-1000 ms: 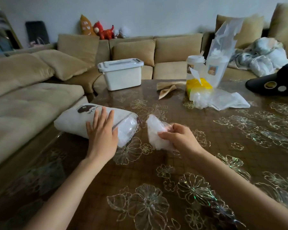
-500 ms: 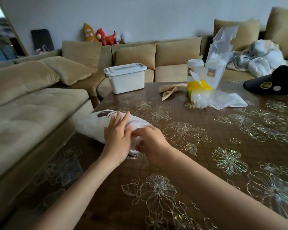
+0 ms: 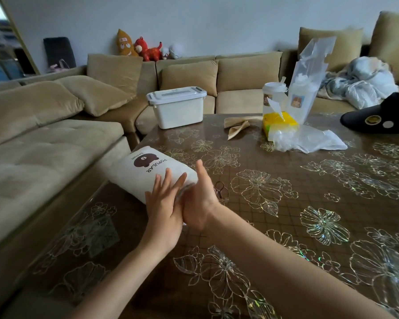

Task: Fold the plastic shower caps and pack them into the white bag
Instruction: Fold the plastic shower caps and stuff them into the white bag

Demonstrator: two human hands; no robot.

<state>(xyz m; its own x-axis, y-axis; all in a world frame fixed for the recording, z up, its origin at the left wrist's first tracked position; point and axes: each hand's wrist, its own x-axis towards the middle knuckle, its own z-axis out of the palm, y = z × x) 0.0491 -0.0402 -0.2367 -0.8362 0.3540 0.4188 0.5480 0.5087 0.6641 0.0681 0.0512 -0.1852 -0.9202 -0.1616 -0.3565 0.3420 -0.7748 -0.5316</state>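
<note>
Bag [image 3: 145,174] at table [image 3: 286,203] edge (near corner)

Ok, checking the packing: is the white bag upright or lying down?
Lying down: the white bag rests flat on the table, bear print facing up, under the left hand.

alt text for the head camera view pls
Two bare hands meet at the near end of a white bag printed with a bear, on a floral table: the left hand lies flat on it, the right hand presses against its end. A beige sofa stands behind.
</note>
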